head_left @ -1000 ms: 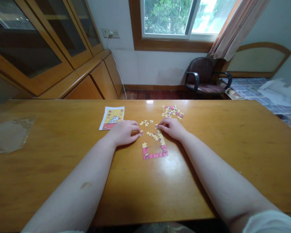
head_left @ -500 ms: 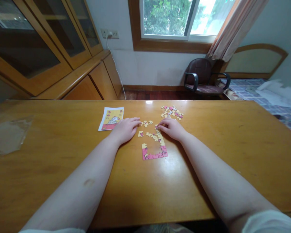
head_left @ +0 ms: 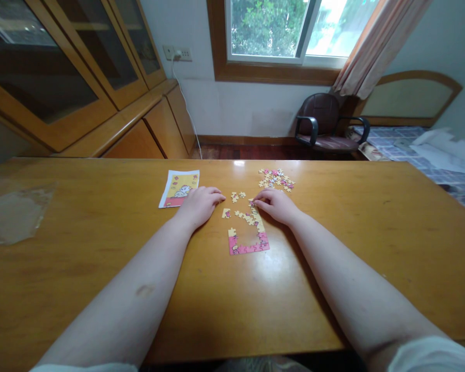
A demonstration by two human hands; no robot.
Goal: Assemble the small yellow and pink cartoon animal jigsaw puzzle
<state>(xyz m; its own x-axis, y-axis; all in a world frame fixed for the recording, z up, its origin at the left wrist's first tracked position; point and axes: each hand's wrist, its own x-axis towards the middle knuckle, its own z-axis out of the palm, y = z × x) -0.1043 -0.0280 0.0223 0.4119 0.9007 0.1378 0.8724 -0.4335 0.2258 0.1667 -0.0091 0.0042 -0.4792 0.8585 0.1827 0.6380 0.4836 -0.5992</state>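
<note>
A: What has just changed at the fingers?

B: The left hand (head_left: 201,206). 1 second ago it was at the yellow-and-pink piece (head_left: 226,213); now that piece lies apart from it on the table (head_left: 194,310), and the left fingertips are farther up, just beside the small cluster (head_left: 234,197).

A: Holding anything?

B: I can't tell. The cluster shows less on its left side than 1 second ago, so perhaps 1 piece is under those fingertips.

A: And the right hand (head_left: 277,204)?

B: Unmoved. Its thumb and fingers meet at the upper end of the puzzle border (head_left: 251,249); whether they pinch or merely steady it doesn't show.

A: So what does that mean for the puzzle?

B: The border has a pink bottom row and 2 sides, the left much shorter, with the top open. I'd judge it no nearer closed, and the left hand to be sorting pieces.

A: Farther out?

B: A yellow strip (head_left: 245,217) slants within the border. The loose pile (head_left: 273,179) lies beyond the right hand, the picture card (head_left: 180,188) partly behind the left, and clear plastic (head_left: 17,212) at far left.
</note>
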